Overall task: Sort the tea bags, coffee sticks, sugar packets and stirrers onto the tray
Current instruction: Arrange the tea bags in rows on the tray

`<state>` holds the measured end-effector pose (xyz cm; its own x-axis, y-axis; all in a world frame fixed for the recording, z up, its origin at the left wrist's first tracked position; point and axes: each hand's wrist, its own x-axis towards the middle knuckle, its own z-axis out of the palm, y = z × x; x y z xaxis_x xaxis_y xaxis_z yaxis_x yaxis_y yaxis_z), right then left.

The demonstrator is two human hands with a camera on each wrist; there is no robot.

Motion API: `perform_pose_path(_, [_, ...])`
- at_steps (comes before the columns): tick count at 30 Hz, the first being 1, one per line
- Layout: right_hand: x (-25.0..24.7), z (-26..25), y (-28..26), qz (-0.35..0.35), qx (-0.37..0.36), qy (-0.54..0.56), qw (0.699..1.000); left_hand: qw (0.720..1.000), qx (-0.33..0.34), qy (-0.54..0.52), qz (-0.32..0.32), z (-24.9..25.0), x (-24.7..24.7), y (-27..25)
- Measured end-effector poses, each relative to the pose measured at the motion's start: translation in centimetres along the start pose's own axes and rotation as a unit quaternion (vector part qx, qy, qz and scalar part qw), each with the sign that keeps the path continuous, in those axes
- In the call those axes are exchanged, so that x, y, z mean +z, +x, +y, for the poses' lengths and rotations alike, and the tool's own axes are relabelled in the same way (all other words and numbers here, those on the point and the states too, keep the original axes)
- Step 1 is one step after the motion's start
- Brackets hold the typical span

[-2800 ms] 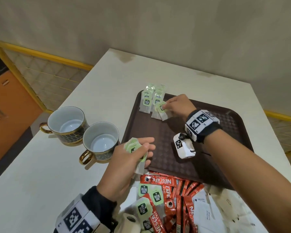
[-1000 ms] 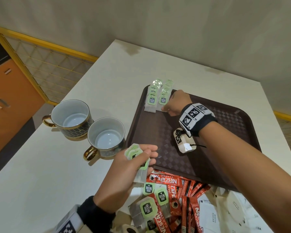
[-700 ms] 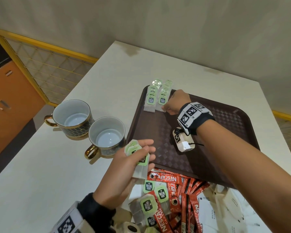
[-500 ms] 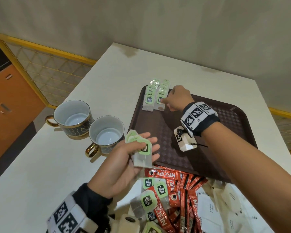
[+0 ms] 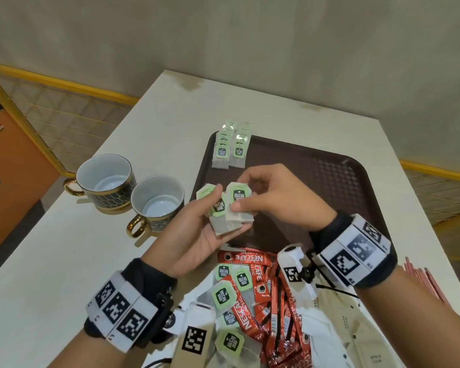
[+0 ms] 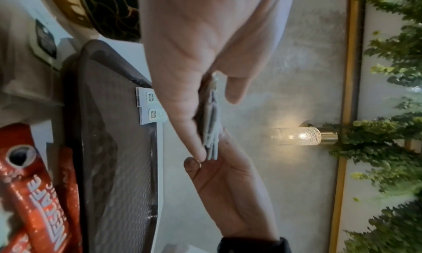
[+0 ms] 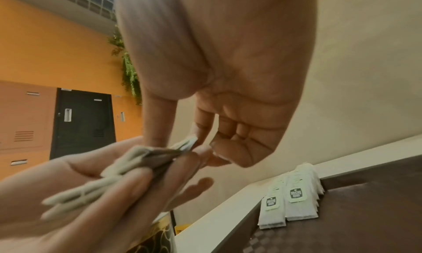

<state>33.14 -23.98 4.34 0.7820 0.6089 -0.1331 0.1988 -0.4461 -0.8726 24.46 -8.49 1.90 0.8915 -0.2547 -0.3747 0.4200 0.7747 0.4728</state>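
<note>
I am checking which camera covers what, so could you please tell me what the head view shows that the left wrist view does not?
Only the head view shows the two cups, the red stirrers at the table's right edge, the loose tea bags in the near pile, and the printed tags of the tea bags held.

Only the left wrist view shows a lit wall lamp and greenery.

Both show the left hand and right hand meeting on the held bags, the tray with its two rows of tea bags, and the coffee sticks.

the tray [image 5: 329, 166] is seen as dark brown plastic, embossed with a matt checker texture. the tea bags [image 5: 227, 155] are shown in thin paper. the coffee sticks [image 5: 250, 314] appear glossy foil. the cups [image 5: 154, 200] are glazed ceramic, gilt-trimmed. the worktop [image 5: 51, 261] looks smooth, matt.
</note>
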Motion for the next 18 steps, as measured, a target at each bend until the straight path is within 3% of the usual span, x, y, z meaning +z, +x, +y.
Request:
perform_pose_path(4, [-1.7, -0.2, -0.8, 0.068, 0.004, 0.045, 0.997, 0.999, 0.004, 0.001, -0.050, 0.2, -0.6, -0.1])
perform_pose_path(6, [-3.0, -0.7, -1.3, 0.088, -0.002, 0.040, 0.995, 0.999, 0.011, 0.037, -0.035, 0.3, -0.7, 0.1])
perform_pose_path(8, [-4.2, -1.5, -1.9, 0.067, -0.006, 0.055, 0.996, 0.995, 0.035, 0.093, 0.000, 0.3, -0.6, 0.3])
perform_pose_path(12, [-4.0, -2.4, -2.5, -0.040, 0.000, 0.092, 0.995, 0.972, 0.084, 0.207, 0.074, 0.1, -0.6, 0.4])
perform_pose_path(18, [-1.9, -0.5, -0.5, -0.041, 0.006, 0.052, 0.998, 0.908, 0.141, 0.366, 0.147, -0.4, -1.0, 1.0])
